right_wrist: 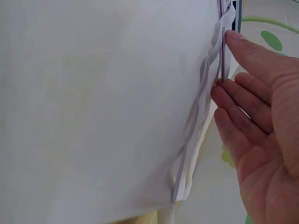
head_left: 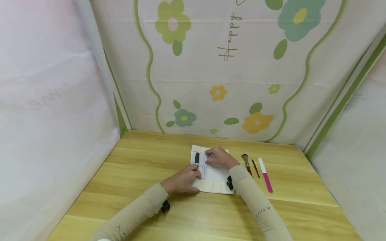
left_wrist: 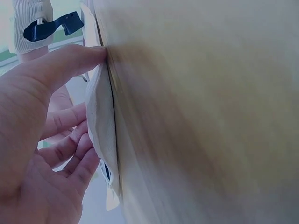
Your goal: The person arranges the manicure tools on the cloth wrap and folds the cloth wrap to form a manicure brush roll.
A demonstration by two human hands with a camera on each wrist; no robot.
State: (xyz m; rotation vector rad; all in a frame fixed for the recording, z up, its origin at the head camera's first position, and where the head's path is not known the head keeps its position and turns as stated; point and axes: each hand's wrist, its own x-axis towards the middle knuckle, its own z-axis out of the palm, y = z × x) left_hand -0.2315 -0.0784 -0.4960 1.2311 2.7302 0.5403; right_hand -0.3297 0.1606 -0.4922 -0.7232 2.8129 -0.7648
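A white cloth tool case (head_left: 215, 175) lies unfolded on the table, its front strip turned up as a pocket. A dark, round-ended flat tool (head_left: 197, 157) sits on its left part, under a pale band. My left hand (head_left: 184, 179) pinches the case's front left edge; in the left wrist view the thumb is on the outer side and the fingers are behind the cloth fold (left_wrist: 100, 112). My right hand (head_left: 218, 157) is over the case's far part. Its thumb and fingertips pinch a thin, dark strip-like tool (right_wrist: 223, 60), seen edge-on beside a white elastic band (right_wrist: 228, 17).
Right of the case lie a brush (head_left: 246, 162) with a wide dark head, a thin dark stick (head_left: 255, 168) and a white and magenta nail file (head_left: 265, 175). The wooden table (head_left: 144, 157) meets flower-printed cloth walls (head_left: 193, 80) at the back and sides.
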